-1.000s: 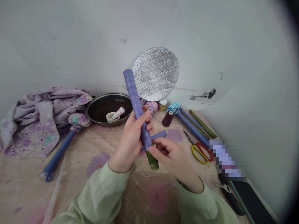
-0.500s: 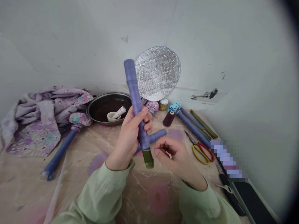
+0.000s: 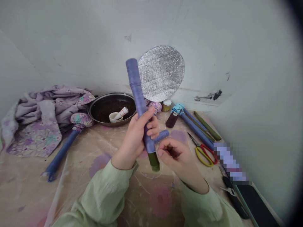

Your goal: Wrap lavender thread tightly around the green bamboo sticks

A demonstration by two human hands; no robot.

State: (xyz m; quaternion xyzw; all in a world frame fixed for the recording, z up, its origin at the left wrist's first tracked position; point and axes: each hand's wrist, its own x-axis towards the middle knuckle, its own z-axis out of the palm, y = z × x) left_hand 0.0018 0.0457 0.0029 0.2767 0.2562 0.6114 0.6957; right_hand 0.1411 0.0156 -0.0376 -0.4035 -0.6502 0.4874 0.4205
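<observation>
A bamboo stick (image 3: pixel 139 101), wound in purple thread over most of its length, stands tilted in front of me. My left hand (image 3: pixel 138 135) is closed round its middle. At the lower end the green bamboo (image 3: pixel 154 161) is bare. Close to the edge of the winding, my right hand (image 3: pixel 178 157) pinches the thread, a short stretch of which runs to the stick. Behind my hands lies a purple wound piece (image 3: pixel 162 136), partly hidden by the left hand.
Red-and-yellow scissors (image 3: pixel 204 154), a dark thread cone (image 3: pixel 171 120) and more sticks (image 3: pixel 196 129) lie right. A dark pan (image 3: pixel 94 118) with a small white bowl (image 3: pixel 114 118) stands behind. Left are floral cloth (image 3: pixel 38 132) and a cloth-headed stick (image 3: pixel 62 151). A silver disc (image 3: pixel 163 72) leans on the wall.
The stick has turned in my left hand and its lower end has shifted slightly right. My right hand's pinch is now nearer the stick, with less thread showing between.
</observation>
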